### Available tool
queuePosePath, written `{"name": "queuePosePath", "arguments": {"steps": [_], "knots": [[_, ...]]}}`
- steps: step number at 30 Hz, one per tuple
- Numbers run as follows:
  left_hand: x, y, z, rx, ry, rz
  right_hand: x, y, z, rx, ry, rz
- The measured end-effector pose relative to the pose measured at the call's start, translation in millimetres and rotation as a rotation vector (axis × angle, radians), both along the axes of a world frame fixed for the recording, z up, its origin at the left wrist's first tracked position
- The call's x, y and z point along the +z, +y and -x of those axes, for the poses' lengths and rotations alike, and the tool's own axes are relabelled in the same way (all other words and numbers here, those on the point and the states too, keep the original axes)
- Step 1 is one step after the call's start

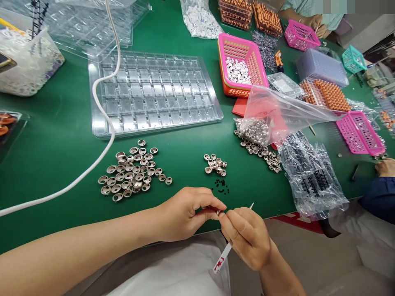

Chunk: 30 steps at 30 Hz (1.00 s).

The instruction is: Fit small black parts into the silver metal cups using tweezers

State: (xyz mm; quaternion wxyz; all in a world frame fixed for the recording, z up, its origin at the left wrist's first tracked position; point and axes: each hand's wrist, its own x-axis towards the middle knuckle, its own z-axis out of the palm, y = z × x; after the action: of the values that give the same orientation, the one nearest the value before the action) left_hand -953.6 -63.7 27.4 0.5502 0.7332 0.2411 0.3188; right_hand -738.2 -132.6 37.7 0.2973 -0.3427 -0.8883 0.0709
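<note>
Close to the table's front edge, my left hand (191, 211) pinches a small silvery metal ring-like part (219, 212), mostly hidden by the fingertips. The fingertips of my right hand (245, 232) are closed at the same part. A slim white pointed tool (227, 250) with red marks, perhaps tweezers, lies through my right hand, its tip sticking out beyond the knuckles. Just past my hands are scattered tiny black pieces (221, 186) and a small group of metal rings (216, 164). A larger pile of such rings (132, 172) lies to the left.
A clear compartment tray (157, 92) sits behind the rings, with a white cable (103, 111) across it. Rightward are a pink basket (220, 53) of white pieces, a bag of metal rings (254, 130) and bagged black parts (311, 176). Other people's hands (321, 31) show at the far right.
</note>
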Motion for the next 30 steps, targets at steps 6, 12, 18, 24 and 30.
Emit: {"name": "queuePosePath", "arguments": {"steps": [6, 12, 18, 24, 30], "knots": [[-1.7, -5, -2, 0.02, -0.026, -0.005, -5.2, -2, -3, 0.03, 0.014, -0.035], [2.0, -4, -1, -0.019, 0.007, 0.065, -14.9, -10, -9, 0.01, -0.014, -0.021], [3.9, 1, 1, -0.085, 0.071, 0.101, -9.9, -6, -7, 0.008, -0.054, -0.002], [-0.2, 6, 4, -0.132, 0.05, 0.055, -1.3, -1, -2, 0.046, -0.041, 0.004], [2.5, 5, 5, -0.14, 0.069, 0.005, 0.8, -1, -1, 0.049, -0.012, 0.004]]}}
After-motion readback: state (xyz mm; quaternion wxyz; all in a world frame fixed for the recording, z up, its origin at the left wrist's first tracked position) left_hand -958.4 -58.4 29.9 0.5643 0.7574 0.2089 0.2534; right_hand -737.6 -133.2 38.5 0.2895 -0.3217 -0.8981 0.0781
